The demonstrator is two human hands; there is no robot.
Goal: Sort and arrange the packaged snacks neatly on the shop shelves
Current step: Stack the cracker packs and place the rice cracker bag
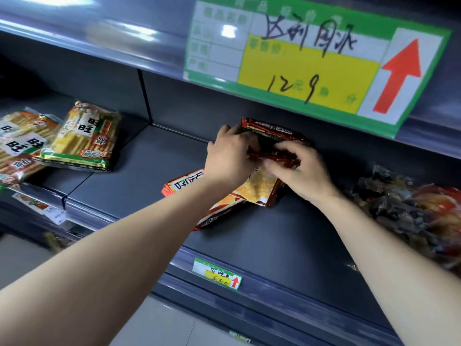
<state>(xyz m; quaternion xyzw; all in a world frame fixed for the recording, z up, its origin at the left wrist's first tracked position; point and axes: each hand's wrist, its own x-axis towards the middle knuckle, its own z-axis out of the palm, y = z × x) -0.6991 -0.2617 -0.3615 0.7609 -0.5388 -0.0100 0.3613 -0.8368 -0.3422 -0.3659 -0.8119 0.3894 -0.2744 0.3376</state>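
I have both hands on a red-and-dark snack packet (272,134) at the back of the middle shelf (274,236), close to the rear panel and just above a loose stack of orange packets (222,198).

The packet's long axis runs left to right along the shelf, dropping a little toward the right. Its printed face is turned up toward me, and the lettering reads upside down from here.

- **Left hand:** the left hand (229,158) has its fingers curled round the packet's left end.
- **Right hand:** the right hand (301,171) has bent fingers pinching the crimped lower edge. I cannot tell where its thumb sits.

The orange packets below lie flat and fanned, not squared to one another. Their long sides run on a slant from the near left toward the far right, and my hands cover their far ends.

An upright divider (144,96) splits the shelf into two bays.

- **Left bay:** a yellow-and-green cracker bag (82,138) lies tilted against more cracker bags (20,148) at the edge of view.
- **Right bay:** this holds the packet I am gripping, the orange stack, and a dark crinkled bag of snacks (411,211) well to the right.

A small price tag (217,273) sits on the shelf's front rail. A large green-and-yellow price sign (311,61) with a red arrow hangs from the shelf above.
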